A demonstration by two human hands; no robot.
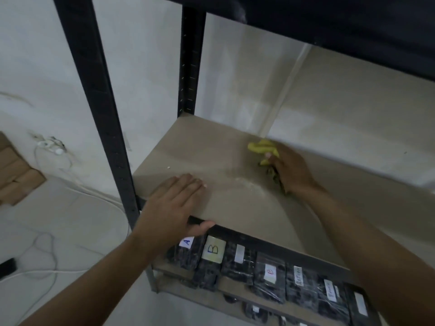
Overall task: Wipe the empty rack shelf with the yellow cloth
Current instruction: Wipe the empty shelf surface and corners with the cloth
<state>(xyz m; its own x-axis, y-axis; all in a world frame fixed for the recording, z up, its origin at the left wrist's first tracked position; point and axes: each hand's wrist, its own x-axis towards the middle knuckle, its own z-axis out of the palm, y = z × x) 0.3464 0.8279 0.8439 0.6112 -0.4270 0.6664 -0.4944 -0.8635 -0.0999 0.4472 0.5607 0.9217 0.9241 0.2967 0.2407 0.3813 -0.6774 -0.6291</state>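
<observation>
The empty beige rack shelf (211, 156) spans the middle of the view inside a black metal frame. My right hand (289, 170) grips a crumpled yellow cloth (261, 147) and presses it on the shelf near the back wall. A pale streak of dust lies on the board just left of that hand. My left hand (174, 203) lies on the shelf's front left corner, fingers flat on top and thumb hooked under the black front edge.
A black upright post (98, 109) stands at the front left and another at the back (190, 64). A dark shelf hangs overhead. The shelf below holds several wrapped black packages with labels (270, 274). White cables (51, 151) and cardboard (16, 170) lie on the floor left.
</observation>
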